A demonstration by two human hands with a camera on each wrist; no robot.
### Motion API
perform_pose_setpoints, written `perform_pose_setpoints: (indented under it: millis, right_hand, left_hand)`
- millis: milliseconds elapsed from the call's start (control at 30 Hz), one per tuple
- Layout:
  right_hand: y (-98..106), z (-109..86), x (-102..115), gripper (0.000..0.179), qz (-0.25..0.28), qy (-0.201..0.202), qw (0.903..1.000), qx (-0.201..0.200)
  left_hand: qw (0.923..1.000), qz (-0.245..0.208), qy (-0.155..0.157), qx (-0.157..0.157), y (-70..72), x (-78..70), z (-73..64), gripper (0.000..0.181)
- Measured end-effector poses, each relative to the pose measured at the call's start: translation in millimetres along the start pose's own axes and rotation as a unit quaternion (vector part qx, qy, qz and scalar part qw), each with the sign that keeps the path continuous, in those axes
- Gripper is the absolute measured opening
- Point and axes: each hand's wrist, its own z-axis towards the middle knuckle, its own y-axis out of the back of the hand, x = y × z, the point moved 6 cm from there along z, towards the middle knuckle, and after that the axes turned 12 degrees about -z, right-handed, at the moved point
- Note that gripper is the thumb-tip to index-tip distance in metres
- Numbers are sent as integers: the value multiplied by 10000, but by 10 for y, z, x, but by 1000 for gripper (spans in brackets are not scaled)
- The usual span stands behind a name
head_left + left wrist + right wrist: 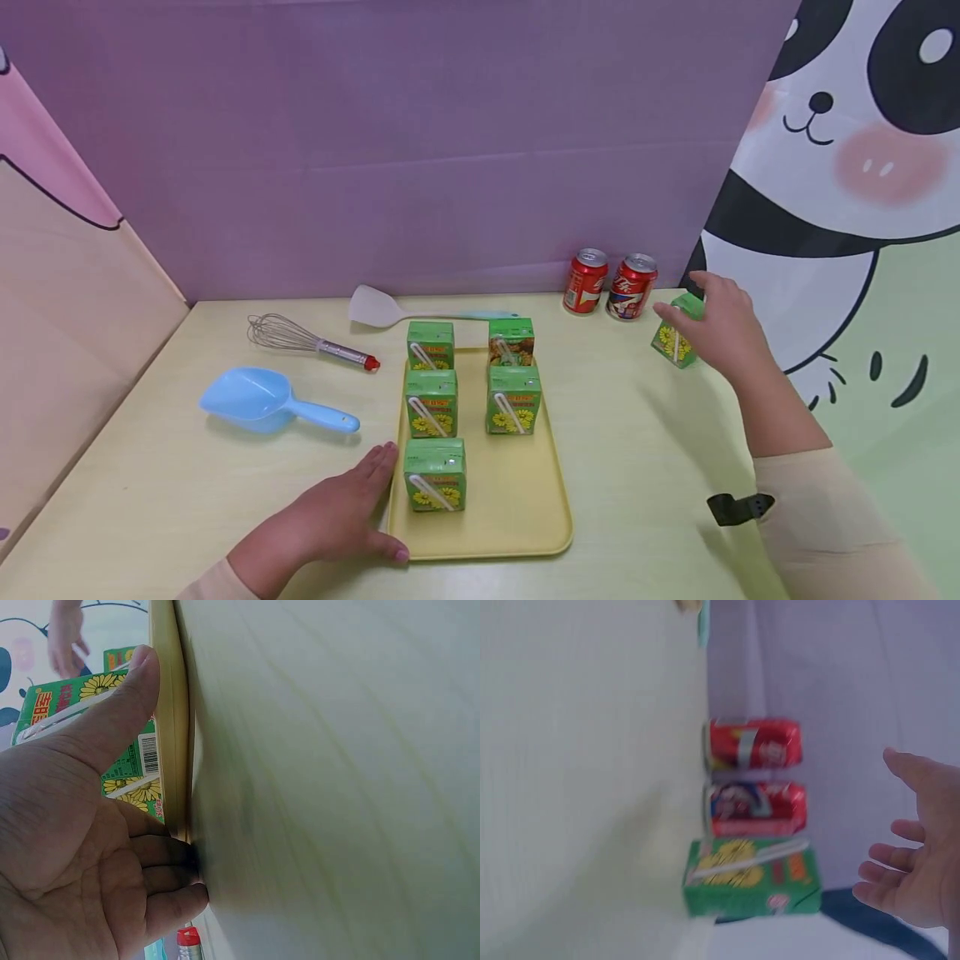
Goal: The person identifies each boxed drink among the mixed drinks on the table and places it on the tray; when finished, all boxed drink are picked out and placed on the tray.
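Observation:
My left hand (pixel 341 512) rests at the left rim of a yellow tray (pixel 517 521). Its thumb (pixel 127 712) lies against the rim in the left wrist view, and its other fingers reach along the tray's side to the table. Several green drink cartons stand on the tray, the nearest carton (pixel 435 475) close to that hand. At the right, my right hand (pixel 723 325) hovers over a lone drink carton (pixel 672 342), thumb and fingers spread. The right wrist view shows this carton (pixel 754 877) upright on the table, apart from the fingers.
Two red cans, a left can (pixel 585 282) and a right can (pixel 632 287), stand at the back. A spatula (pixel 378 308) lies behind the tray. To the left lie a whisk (pixel 315 340) and a blue scoop (pixel 258 400). A purple cloth (pixel 420 150) backs the table.

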Motion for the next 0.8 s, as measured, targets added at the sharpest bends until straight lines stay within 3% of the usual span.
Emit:
perform_pose_setpoints:
  millis: [133, 333, 567, 800]
  right_hand:
    - [-157, 108, -325, 104, 23, -390, 9990, 192]
    - [-401, 185, -608, 110, 391, -753, 9948, 568]
    - [-616, 219, -816, 111, 1077, -920, 9853, 956]
    - [-656, 235, -901, 95, 1166, -1074, 9841, 806]
  left_hand:
    - [10000, 3, 26, 38, -16, 9, 7, 127]
    - [10000, 16, -10, -7, -7, 9, -1, 127]
    - [10000, -36, -49, -58, 4, -4, -11, 126]
    - [9999, 40, -71, -85, 1, 2, -8, 127]
